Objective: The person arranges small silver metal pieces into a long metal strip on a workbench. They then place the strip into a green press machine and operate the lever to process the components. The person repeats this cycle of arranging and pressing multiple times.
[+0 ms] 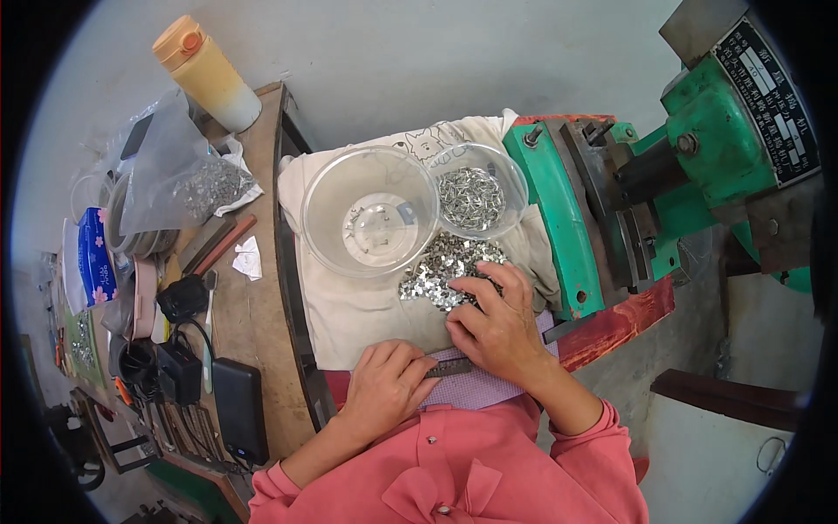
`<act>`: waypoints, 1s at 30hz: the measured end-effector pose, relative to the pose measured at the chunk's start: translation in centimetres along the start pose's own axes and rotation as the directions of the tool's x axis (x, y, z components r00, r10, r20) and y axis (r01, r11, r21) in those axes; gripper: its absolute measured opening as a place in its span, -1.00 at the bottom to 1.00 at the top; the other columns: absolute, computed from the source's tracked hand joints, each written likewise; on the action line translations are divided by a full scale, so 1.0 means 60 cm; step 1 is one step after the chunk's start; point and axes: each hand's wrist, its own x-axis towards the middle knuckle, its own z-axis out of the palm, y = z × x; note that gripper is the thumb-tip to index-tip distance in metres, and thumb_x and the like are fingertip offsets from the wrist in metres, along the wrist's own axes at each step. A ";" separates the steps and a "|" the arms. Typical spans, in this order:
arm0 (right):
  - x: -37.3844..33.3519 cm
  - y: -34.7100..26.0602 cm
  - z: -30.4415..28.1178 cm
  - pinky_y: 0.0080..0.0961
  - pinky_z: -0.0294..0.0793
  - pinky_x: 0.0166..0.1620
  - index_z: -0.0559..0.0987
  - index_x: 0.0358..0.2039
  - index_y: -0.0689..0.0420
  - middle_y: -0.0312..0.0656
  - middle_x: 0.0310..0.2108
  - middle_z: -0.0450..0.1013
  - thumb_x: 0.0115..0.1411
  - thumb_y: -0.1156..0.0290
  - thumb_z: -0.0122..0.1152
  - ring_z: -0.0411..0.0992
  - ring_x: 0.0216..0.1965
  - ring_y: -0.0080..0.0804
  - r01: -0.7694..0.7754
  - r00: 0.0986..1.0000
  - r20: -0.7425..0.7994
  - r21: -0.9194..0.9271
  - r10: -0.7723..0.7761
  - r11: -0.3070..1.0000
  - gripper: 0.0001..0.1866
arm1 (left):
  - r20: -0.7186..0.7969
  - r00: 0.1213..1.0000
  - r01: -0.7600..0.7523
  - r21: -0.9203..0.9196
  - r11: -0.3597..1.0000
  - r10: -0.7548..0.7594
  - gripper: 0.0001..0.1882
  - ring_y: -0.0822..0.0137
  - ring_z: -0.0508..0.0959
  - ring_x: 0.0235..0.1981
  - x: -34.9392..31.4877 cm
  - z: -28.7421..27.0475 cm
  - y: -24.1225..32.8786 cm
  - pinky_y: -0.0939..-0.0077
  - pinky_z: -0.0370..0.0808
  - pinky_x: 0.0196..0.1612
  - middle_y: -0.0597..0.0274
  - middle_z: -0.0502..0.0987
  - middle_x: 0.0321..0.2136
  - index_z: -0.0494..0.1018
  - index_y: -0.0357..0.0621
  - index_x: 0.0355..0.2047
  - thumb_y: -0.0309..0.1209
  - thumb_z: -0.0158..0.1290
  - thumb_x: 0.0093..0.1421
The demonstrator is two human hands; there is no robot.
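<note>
My left hand (386, 390) is closed at my lap, its fingertips on one end of a short dark metal bar (450, 367) with notches along it. The bar lies over a purple checked cloth (478, 370). My right hand (504, 330) reaches to the edge of a pile of small shiny metal pieces (436, 271). Its thumb and index finger are apart, and its other fingertips rest on the pile. Behind the pile stand a large clear plastic tub (325, 240) with a few small pieces inside and a smaller clear tub (517, 179) with many thin metal parts (470, 196).
A green bench press (559, 231) stands close on the right. On the left, a wooden table (253, 332) carries a yellow bottle (209, 79), a plastic bag of metal bits (209, 188), a blue tissue pack (96, 253) and a black power bank (240, 410). Beige cloth (340, 323) lies under the tubs.
</note>
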 end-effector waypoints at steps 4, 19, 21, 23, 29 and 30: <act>-0.016 -0.006 -0.025 0.04 0.16 0.25 0.58 -0.49 0.03 -0.26 0.01 0.45 -0.09 0.40 0.44 0.21 0.22 -0.05 -0.051 0.999 0.010 0.148 0.050 0.988 -0.83 | -0.024 1.000 0.015 -0.055 0.998 -0.017 -0.71 0.22 0.48 -0.20 0.004 -0.002 0.002 0.31 0.39 -0.14 0.30 0.48 -0.32 0.57 -0.08 -0.24 -0.32 0.30 0.02; -0.036 0.002 -0.027 -0.06 0.20 0.21 0.68 -0.41 -0.02 -0.30 -0.04 0.47 -0.02 0.37 0.47 0.23 0.17 -0.05 -0.102 0.994 -0.034 0.063 0.104 0.993 -0.87 | -0.053 0.999 -0.008 -0.077 0.997 0.004 -0.84 0.21 0.49 -0.21 0.012 0.013 0.005 0.31 0.39 -0.15 0.30 0.50 -0.32 0.51 -0.09 -0.36 -0.41 0.25 0.06; -0.023 0.005 -0.017 -0.03 0.19 0.24 0.66 -0.40 -0.02 -0.28 -0.03 0.46 -0.02 0.37 0.44 0.23 0.18 -0.07 -0.065 0.997 -0.036 0.028 0.066 0.997 -0.86 | -0.053 0.999 -0.005 -0.072 0.997 0.001 -0.85 0.21 0.49 -0.21 0.010 0.013 0.005 0.31 0.39 -0.14 0.30 0.50 -0.32 0.51 -0.08 -0.36 -0.41 0.25 0.06; -0.017 0.009 -0.010 -0.01 0.17 0.27 0.65 -0.41 -0.02 -0.28 -0.02 0.46 -0.02 0.37 0.43 0.23 0.20 -0.08 -0.015 1.000 -0.013 -0.023 0.014 1.000 -0.86 | -0.048 0.999 0.005 -0.073 0.997 -0.008 -0.85 0.21 0.49 -0.21 0.010 0.012 0.006 0.32 0.39 -0.14 0.30 0.50 -0.32 0.51 -0.08 -0.36 -0.41 0.25 0.06; -0.007 0.004 -0.012 0.00 0.15 0.30 0.61 -0.44 0.00 -0.28 0.00 0.44 -0.02 0.36 0.40 0.22 0.22 -0.12 0.031 0.999 0.008 -0.040 -0.031 0.999 -0.88 | -0.041 0.999 0.007 -0.068 0.998 -0.010 -0.82 0.22 0.49 -0.22 0.012 0.008 0.009 0.33 0.39 -0.14 0.32 0.50 -0.31 0.55 -0.07 -0.31 -0.40 0.26 0.06; -0.007 0.004 -0.012 0.00 0.15 0.30 0.61 -0.45 0.01 -0.28 0.00 0.44 -0.02 0.37 0.40 0.22 0.22 -0.12 0.028 1.000 0.009 -0.043 -0.028 0.999 -0.88 | -0.045 0.999 -0.006 -0.064 0.998 0.003 -0.81 0.23 0.49 -0.22 0.013 0.011 0.009 0.33 0.39 -0.15 0.33 0.50 -0.31 0.55 -0.06 -0.30 -0.40 0.26 0.06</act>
